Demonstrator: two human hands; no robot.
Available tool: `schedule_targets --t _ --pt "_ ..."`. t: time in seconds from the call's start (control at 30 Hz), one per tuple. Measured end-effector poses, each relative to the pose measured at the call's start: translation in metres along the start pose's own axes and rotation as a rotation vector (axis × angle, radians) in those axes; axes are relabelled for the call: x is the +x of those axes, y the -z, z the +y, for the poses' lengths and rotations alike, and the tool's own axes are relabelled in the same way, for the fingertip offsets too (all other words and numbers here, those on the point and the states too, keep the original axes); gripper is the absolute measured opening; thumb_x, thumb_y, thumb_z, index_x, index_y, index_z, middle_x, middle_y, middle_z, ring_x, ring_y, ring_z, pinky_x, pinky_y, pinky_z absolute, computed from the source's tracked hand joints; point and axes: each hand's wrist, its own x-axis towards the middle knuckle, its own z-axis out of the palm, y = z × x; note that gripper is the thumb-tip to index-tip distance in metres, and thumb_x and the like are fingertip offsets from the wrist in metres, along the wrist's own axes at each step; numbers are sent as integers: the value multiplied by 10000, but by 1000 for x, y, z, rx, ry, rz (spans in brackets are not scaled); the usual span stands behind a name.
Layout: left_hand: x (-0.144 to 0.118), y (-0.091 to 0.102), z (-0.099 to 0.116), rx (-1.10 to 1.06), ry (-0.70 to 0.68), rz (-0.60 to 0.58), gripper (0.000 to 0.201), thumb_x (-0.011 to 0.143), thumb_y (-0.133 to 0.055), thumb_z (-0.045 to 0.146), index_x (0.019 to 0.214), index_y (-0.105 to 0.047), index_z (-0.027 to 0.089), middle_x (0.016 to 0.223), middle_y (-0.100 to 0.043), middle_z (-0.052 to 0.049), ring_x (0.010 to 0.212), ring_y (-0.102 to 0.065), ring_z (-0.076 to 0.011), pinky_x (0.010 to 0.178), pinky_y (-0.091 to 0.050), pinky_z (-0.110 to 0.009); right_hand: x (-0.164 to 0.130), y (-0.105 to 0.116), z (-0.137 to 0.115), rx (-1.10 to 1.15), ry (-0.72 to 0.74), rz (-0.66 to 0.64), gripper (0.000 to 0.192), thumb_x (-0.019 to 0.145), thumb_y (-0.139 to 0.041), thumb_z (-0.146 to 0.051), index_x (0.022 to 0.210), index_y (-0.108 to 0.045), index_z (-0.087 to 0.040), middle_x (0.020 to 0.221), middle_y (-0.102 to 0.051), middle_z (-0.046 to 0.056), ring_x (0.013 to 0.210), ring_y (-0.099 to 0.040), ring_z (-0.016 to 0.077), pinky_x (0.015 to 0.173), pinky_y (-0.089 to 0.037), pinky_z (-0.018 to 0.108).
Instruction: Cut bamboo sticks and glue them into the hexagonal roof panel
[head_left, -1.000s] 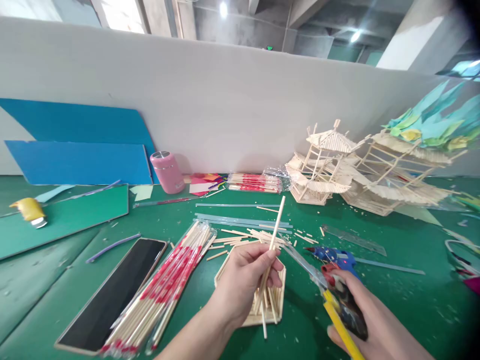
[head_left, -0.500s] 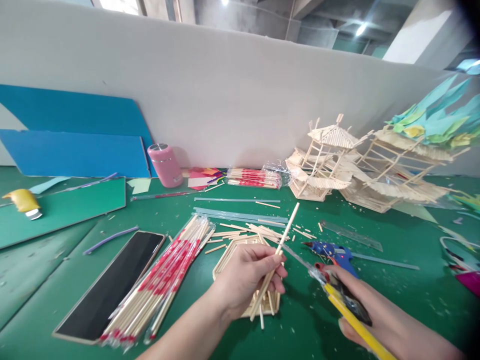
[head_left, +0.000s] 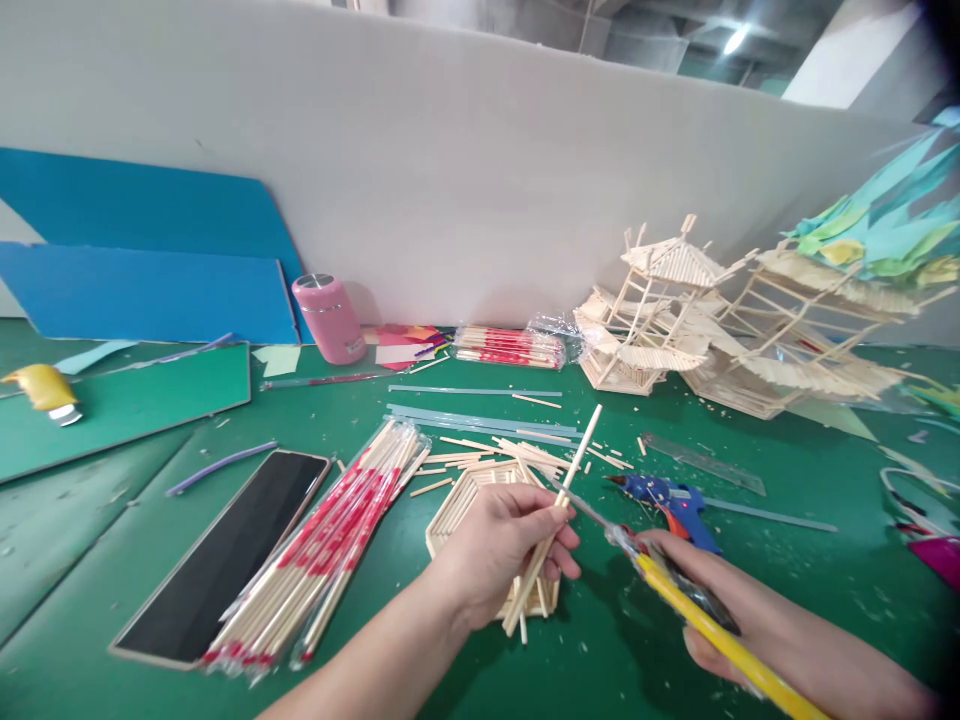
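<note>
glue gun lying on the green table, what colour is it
Blue with an orange trigger, seen in the head view.

Craft workshop: green cutting mat point(head_left: 750, 610), stick models point(head_left: 660, 310), glue gun point(head_left: 667, 497), concrete ceiling.

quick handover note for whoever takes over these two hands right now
Left hand: pinches a wooden stick, tilted up to the right, over the flat stick panel.
Right hand: grips a yellow-handled cutter, blade tip meeting the stick close to the left fingers.
Nearby: blue glue gun lying behind the cutter, wrapped stick bundle to the left, loose cut sticks behind the panel.
Done: panel partly assembled.
Left: no cut through the stick shows yet.
</note>
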Motion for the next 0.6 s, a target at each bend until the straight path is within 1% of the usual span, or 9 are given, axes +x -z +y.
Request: schedule_targets --t 0.1,0.17,0.23,0.27,0.33,0.4,0.5,0.6 --pt "0 -1 0 11 24 -20 169 734 -592 215 627 -568 87 502 -584 -16 424 -549 -74 420 -367 -169 -1 1 -3 14 -9 -56 431 668 -582 -349 1083 -499 -265 581 -411 -54 522 -351 100 508 -348 184" --pt "0 -1 -1 21 38 -31 175 744 -579 216 627 -569 87 487 -588 -22 410 -542 -74 407 -364 -167 -1 1 -4 55 -12 -68 504 662 -574 -355 1141 -454 -252 551 -387 -63 506 -332 99 499 -329 188" --pt "0 -1 -2 21 45 -40 177 744 -577 221 629 -571 87 480 -591 -25 400 -539 -77 395 -360 -168 -2 1 -4 78 -11 -67 525 665 -548 -346 1163 -432 -224 524 -362 -73 487 -307 93 485 -308 187" --pt "0 0 -2 17 49 -43 177 741 -579 226 631 -571 88 478 -592 -26 398 -539 -80 388 -357 -170 -2 1 -4 65 -2 -44 509 664 -535 -339 1149 -443 -214 536 -369 -70 488 -306 91 480 -302 186" --pt "0 1 -3 6 57 -50 173 730 -590 230 632 -572 89 478 -593 -26 399 -543 -85 381 -353 -173 -2 1 -2 -10 36 35 472 645 -538 -326 1098 -482 -207 613 -426 -46 527 -347 95 488 -318 187" --pt "1 2 -4 -2 65 -56 176 718 -602 241 632 -572 90 481 -592 -23 402 -548 -91 377 -352 -177 -1 1 0 -84 57 93 432 627 -548 -314 1046 -514 -212 678 -451 -31 560 -377 101 497 -339 188" --pt "2 3 -6 -10 67 -57 182 691 -627 256 625 -569 96 505 -595 -18 410 -555 -97 378 -361 -187 0 1 3 -120 65 99 363 625 -550 -298 979 -540 -217 650 -432 -39 540 -381 97 492 -358 186" --pt "2 2 -5 -2 61 -51 188 678 -640 264 617 -569 101 515 -593 -14 415 -555 -95 374 -351 -184 0 -1 5 -145 129 150 310 631 -551 -278 936 -561 -226 650 -460 -35 550 -426 103 496 -389 182"
